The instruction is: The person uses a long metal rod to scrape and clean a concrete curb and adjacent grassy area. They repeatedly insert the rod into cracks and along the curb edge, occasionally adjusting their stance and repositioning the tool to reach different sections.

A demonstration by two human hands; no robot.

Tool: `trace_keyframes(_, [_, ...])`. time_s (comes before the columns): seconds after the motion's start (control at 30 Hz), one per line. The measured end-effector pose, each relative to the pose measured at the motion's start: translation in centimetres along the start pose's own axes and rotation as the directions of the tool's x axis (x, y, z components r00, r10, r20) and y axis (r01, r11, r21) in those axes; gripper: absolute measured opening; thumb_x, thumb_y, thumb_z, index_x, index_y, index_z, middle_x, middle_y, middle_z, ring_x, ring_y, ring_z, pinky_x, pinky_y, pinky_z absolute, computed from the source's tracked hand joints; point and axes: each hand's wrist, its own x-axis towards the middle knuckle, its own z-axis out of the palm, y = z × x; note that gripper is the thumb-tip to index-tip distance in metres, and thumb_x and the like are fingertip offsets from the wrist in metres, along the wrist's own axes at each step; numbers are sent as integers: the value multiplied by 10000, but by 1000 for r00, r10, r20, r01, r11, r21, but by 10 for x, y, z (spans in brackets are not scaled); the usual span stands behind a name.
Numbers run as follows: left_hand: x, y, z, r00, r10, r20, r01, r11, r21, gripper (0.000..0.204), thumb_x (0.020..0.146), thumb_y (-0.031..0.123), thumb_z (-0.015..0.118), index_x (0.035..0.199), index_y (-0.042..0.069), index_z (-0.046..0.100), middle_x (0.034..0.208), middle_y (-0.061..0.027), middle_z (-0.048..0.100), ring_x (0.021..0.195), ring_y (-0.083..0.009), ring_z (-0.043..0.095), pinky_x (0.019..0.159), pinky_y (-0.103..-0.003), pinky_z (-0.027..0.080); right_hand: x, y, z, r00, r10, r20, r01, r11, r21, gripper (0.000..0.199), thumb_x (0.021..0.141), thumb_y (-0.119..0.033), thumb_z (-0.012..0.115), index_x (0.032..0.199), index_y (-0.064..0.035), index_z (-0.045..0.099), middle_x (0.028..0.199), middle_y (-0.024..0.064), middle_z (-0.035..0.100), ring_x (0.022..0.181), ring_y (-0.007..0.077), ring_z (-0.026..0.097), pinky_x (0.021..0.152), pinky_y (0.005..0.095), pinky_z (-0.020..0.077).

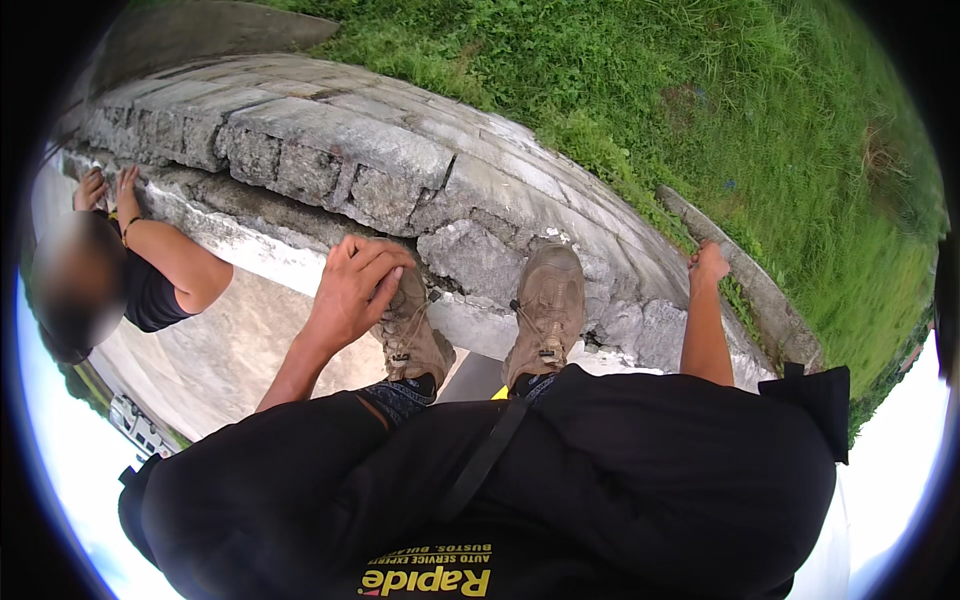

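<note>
My left hand hangs beside the toe of my left brown shoe, in front of the cracked stone wall. Its fingers are loosely bent, the thumb stands off from them, and nothing shows in the grip. Whether it touches the shoe I cannot tell. Out to the right, my right hand is closed over the wall's grassy side, near a low concrete edge. What it holds, if anything, is too small to make out. My right brown shoe rests against the broken blocks.
At the far left another person in dark clothing has both hands on the wall's edge. A long gap runs under the wall's top blocks. Thick green grass covers the ground beyond. A pale sloping concrete surface lies at lower left.
</note>
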Motion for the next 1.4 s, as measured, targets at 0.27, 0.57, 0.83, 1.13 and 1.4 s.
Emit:
trace_keyframes(0.27, [7, 3, 1, 999, 11, -37, -10, 1000, 3, 152, 1013, 118, 668, 1135, 134, 758, 1191, -2, 728, 1067, -267, 591, 956, -427, 462, -51, -14, 47, 922, -202, 331, 263, 953, -149, 167, 884, -90, 707, 761, 14, 663, 613, 50, 559, 467, 163, 496, 441, 348, 381])
trace_keyframes(0.57, [0, 2, 0, 999, 3, -51, -3, 1000, -5, 159, 1012, 119, 669, 1142, 139, 758, 1189, 4, 729, 1075, -263, 592, 960, -430, 456, -211, -120, 116, 649, -126, 751, 144, 989, 42, 112, 883, 13, 666, 991, 36, 686, 697, 11, 543, 531, 106, 463, 472, 296, 361])
trace_keyframes(0.83, [-2, -3, 2, 998, 18, -59, -20, 999, -25, 166, 1011, 123, 673, 1150, 151, 759, 1205, 1, 722, 1064, -271, 596, 957, -428, 459, -210, -95, 89, 702, -133, 699, 84, 991, 103, 249, 943, -32, 643, 1165, 58, 713, 681, -8, 493, 528, 108, 427, 497, 305, 360])
trace_keyframes(1.13, [3, -6, 3, 999, 30, -25, -30, 999, -28, 167, 1008, 122, 678, 1150, 152, 759, 1212, 5, 720, 1047, -273, 591, 946, -429, 468, -46, -7, 9, 900, 223, 375, -280, 954, 105, 257, 972, -113, 618, 1176, 2, 723, 694, -39, 433, 575, 102, 403, 577, 317, 380])
trace_keyframes(1.4, [4, -3, -2, 1000, 14, -10, -14, 1000, 10, 173, 1006, 109, 684, 1157, 152, 756, 1211, 6, 722, 1053, -264, 595, 948, -425, 460, -76, -76, 4, 904, -110, 412, 92, 994, 63, 188, 925, -62, 681, 1083, 24, 735, 676, -18, 499, 532, 103, 432, 507, 305, 376])
